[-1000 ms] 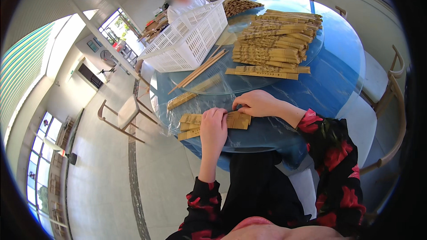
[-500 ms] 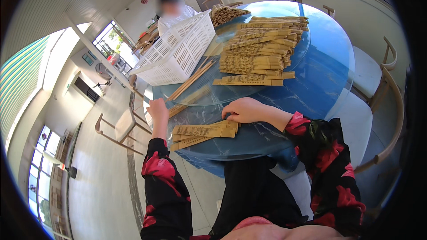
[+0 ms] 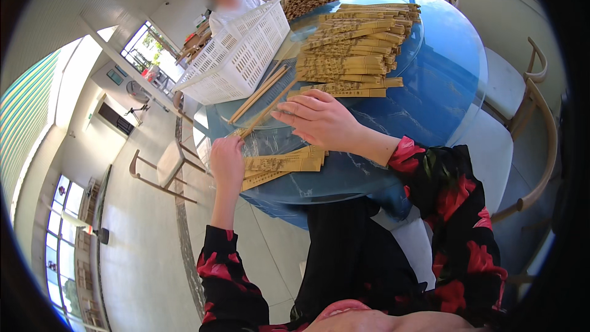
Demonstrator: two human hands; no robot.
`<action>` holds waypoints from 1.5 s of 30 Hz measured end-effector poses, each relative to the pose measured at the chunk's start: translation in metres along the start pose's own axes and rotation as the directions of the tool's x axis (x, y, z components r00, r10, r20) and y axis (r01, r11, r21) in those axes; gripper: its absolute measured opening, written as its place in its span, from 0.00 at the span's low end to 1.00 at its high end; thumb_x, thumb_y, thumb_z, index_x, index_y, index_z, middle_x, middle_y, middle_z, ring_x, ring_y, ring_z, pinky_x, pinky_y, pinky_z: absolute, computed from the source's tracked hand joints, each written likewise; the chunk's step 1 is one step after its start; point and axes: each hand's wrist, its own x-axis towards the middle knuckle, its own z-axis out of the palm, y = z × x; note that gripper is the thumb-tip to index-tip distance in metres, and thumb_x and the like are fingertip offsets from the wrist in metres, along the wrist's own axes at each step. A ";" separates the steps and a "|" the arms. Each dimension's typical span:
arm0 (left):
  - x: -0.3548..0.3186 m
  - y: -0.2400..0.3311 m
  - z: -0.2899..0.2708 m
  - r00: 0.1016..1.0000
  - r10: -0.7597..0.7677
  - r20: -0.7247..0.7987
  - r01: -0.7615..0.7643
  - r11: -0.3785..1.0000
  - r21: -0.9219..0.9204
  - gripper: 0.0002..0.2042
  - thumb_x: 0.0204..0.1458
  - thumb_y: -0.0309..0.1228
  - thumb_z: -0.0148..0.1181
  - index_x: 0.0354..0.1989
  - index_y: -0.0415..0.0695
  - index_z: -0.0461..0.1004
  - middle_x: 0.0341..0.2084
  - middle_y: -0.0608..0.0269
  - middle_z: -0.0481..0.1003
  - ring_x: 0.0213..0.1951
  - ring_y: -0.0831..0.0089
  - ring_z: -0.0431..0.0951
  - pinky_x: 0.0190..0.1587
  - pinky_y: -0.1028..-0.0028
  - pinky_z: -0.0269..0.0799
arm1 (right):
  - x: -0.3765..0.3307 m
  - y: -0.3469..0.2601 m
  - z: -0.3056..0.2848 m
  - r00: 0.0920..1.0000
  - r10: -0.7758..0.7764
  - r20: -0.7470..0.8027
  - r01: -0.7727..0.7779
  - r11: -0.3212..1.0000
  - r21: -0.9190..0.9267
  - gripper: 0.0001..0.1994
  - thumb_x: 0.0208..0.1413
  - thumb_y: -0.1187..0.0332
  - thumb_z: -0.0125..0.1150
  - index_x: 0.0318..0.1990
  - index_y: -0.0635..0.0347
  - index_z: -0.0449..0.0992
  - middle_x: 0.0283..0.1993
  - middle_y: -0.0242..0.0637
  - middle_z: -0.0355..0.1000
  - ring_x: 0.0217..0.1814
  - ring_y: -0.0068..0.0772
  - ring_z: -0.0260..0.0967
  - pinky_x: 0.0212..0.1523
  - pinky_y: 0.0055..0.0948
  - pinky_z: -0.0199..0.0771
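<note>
While the left hand (image 3: 226,161) has shifted to grip the flat sticks' (image 3: 283,165) left end, fingers clamped, right hand (image 3: 319,120) has lifted off, fingers spread apart above the worktop (image 3: 442,86).

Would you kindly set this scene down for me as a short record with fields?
Setting: round blue table with a glass top, chairs around it
Left hand: at the table's near edge, touching the end of a small stack of flat bamboo sleeves
Right hand: open, palm down, hovering just above that stack
Loose sticks: lying between the hands and a white plastic basket
Large pile of sleeves: stacked beyond the right hand
Other person: seated behind the basket
</note>
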 end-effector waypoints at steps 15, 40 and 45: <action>-0.033 0.087 0.009 0.962 0.173 0.210 0.003 0.764 -0.645 0.23 0.40 0.31 0.80 0.46 0.42 0.79 0.47 0.62 0.79 0.49 0.59 0.76 0.52 0.64 0.74 | -0.013 0.016 -0.008 0.785 0.374 0.493 -0.346 0.926 -0.152 0.08 0.59 0.70 0.61 0.45 0.55 0.74 0.35 0.35 0.75 0.40 0.40 0.79 0.36 0.41 0.77; -0.035 0.082 0.016 0.949 0.157 0.275 0.064 0.754 -0.653 0.19 0.43 0.29 0.78 0.46 0.43 0.83 0.46 0.60 0.79 0.50 0.57 0.77 0.55 0.62 0.74 | -0.021 0.014 -0.007 0.753 0.316 0.577 -0.501 0.844 0.192 0.09 0.65 0.62 0.60 0.39 0.57 0.77 0.35 0.42 0.77 0.40 0.54 0.77 0.40 0.51 0.75; -0.032 0.086 0.012 0.941 0.122 0.314 0.150 0.682 -0.716 0.18 0.44 0.24 0.77 0.46 0.41 0.83 0.45 0.59 0.78 0.48 0.61 0.79 0.51 0.66 0.78 | -0.021 0.012 -0.011 0.739 0.308 0.599 -0.539 0.804 0.251 0.09 0.64 0.62 0.62 0.39 0.57 0.80 0.34 0.42 0.78 0.39 0.54 0.76 0.39 0.49 0.73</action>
